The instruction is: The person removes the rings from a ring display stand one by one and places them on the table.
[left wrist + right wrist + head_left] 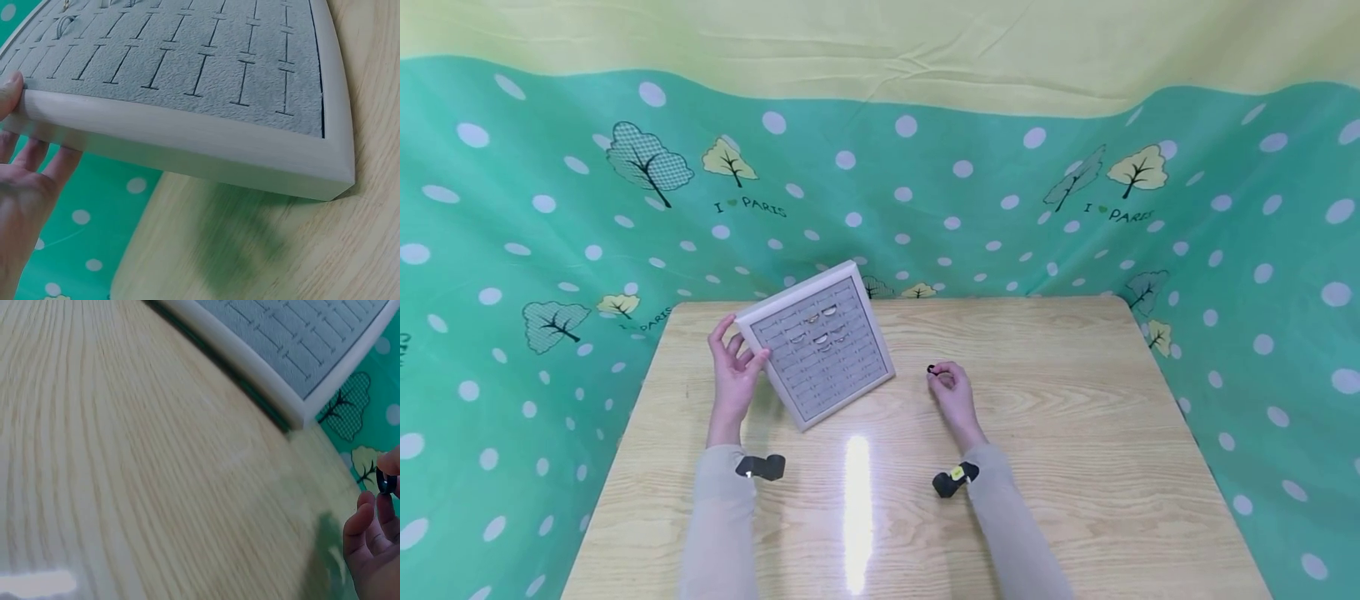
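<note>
My left hand [735,375] grips the left side of a ring display tray [842,385], thumb on the front of the frame and fingers behind it. The tray has a pale frame [181,134] and a grey slotted pad, and is tilted with its left side raised off the table. Several silver- and gold-coloured rings [822,340] sit in slots on its upper half. Right of the tray, apart from it, my right hand [953,398] pinches a small black ring [384,481] between thumb and fingertips, above the table.
The wooden table [1060,400] lies under both hands, with a bright light reflection [857,508] in front of the tray. A green dotted curtain [970,208] hangs behind the table and along both sides. Each wrist wears a small black camera [762,467].
</note>
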{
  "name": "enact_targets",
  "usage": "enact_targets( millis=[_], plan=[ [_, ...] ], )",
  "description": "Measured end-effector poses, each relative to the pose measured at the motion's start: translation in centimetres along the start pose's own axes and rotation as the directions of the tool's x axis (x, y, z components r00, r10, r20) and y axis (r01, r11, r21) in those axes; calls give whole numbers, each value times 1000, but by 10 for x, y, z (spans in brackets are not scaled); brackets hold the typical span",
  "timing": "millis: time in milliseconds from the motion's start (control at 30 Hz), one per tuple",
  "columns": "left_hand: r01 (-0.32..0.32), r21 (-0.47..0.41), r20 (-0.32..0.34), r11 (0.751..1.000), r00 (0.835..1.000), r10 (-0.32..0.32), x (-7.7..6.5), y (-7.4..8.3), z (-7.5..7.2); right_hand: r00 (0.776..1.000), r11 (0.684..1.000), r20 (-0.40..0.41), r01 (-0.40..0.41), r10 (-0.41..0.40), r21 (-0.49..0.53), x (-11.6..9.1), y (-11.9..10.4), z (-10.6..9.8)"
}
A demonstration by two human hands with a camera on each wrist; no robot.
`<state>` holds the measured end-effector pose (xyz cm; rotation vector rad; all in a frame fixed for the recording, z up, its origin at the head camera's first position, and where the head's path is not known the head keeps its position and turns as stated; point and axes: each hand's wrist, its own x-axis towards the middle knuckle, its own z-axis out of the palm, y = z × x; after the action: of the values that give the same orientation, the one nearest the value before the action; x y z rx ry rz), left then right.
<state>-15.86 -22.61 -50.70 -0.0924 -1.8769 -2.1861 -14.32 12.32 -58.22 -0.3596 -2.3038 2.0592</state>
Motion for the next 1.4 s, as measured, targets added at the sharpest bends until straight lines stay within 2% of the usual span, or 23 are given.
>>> enact_targets(
  millis=[167, 433, 633, 767, 1033, 1400],
  plan=[
    [20, 3, -33, 1000, 999, -20, -2, 0, 3, 1000, 1000, -18, 11, -11, -20, 3, 7, -15],
    [3, -7, -52, 1000, 999, -4, -5, 1, 7, 997, 991, 3, 79, -80, -109, 8, 11, -35],
    [-21, -5, -56, 1000, 998, 21, -7, -1, 8, 977, 948, 37, 213, -211, -237, 16, 16, -50],
    [-41, 11, -54, 999, 998, 42, -7, -3, 8, 967, 920, 66, 253, -245, -301, 21, 18, -60],
    [-22, 41, -74, 999, 997, 25, -6, -5, 7, 972, 908, 68, 233, -223, -349, 28, 25, -68],
    [-49, 33, -80, 998, 995, 52, -7, -7, 7, 975, 906, 50, 219, -216, -362, 27, 29, -67]
  ],
)
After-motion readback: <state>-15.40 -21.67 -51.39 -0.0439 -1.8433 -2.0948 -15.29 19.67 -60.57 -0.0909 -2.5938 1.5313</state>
